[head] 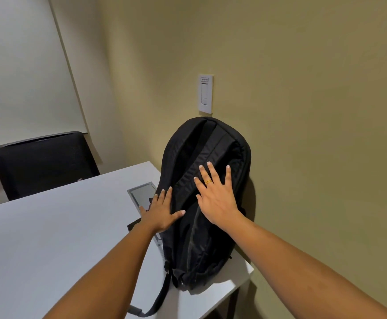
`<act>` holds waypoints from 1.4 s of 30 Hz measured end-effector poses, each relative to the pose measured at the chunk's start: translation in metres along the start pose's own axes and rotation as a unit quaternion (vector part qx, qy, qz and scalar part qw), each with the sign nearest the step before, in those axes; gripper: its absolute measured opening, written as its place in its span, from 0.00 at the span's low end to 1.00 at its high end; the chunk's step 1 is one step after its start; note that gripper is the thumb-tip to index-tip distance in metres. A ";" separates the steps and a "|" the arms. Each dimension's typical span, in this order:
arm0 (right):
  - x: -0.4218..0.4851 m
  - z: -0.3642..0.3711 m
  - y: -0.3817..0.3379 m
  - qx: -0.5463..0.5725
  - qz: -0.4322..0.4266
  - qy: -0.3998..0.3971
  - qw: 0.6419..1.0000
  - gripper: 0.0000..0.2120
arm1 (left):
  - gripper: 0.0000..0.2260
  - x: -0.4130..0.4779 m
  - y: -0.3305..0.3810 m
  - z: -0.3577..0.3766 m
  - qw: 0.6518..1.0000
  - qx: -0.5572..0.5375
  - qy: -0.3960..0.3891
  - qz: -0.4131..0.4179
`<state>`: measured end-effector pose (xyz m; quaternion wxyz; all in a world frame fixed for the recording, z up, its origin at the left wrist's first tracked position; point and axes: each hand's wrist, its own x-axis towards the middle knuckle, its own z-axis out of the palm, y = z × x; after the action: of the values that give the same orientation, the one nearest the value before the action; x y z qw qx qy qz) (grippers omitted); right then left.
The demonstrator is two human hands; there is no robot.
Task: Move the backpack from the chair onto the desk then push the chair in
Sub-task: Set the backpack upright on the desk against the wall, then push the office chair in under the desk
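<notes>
A smooth white surface (49, 238) fills the lower left of the frame, meeting an olive-beige wall (303, 111) that carries a white switch plate (205, 93). A black fabric chair (42, 164) stands at upper left. The black padded nylon backpack (201, 215) stands at centre on the surface, leaning against the wall. Both hands lie flat on it with fingers spread: left hand (160, 212), right hand (217, 199) wearing a gold ring (208, 182).
</notes>
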<state>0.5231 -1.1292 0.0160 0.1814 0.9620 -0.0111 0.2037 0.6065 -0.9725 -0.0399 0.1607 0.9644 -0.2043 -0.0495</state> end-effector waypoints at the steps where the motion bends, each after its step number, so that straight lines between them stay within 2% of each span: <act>1: -0.006 0.001 -0.002 0.002 0.001 -0.002 1.000 0.25 | 0.38 -0.006 -0.001 0.003 1.000 0.003 -0.001 -0.001; 12: -0.092 -0.013 -0.018 0.078 0.013 -0.048 0.996 0.26 | 0.35 -0.116 0.004 0.022 0.997 0.070 -0.014 -0.021; 21: -0.205 -0.049 -0.046 0.162 -0.027 -0.086 0.983 0.27 | 0.33 -0.269 0.014 0.039 0.992 0.111 -0.017 -0.060; 24: -0.243 -0.065 -0.060 0.170 -0.048 -0.109 0.978 0.27 | 0.33 -0.329 0.020 0.043 0.991 0.105 -0.041 -0.072; 27: -0.283 -0.087 -0.084 0.187 -0.059 -0.107 0.975 0.27 | 0.33 -0.386 0.010 0.045 0.988 0.113 -0.045 -0.096; 29: -0.339 -0.128 -0.149 0.189 -0.109 -0.115 0.969 0.27 | 0.33 -0.487 -0.024 0.035 0.984 0.107 -0.053 -0.129; 33: -0.363 -0.133 -0.173 0.185 -0.084 -0.119 0.972 0.28 | 0.32 -0.516 -0.047 0.040 0.984 0.127 -0.063 -0.107; 38: -0.374 -0.130 -0.162 0.207 -0.064 -0.123 0.969 0.28 | 0.32 -0.522 -0.047 0.046 0.985 0.124 -0.079 -0.090; 42: -0.422 -0.161 -0.213 0.223 -0.054 -0.146 0.962 0.28 | 0.32 -0.588 -0.095 0.042 0.981 0.139 -0.110 -0.073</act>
<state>0.0942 -0.8956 -0.0870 -0.0302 0.9966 0.0602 0.0480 0.0997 -0.6619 -0.0933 -0.0024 0.9782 -0.1545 -0.1384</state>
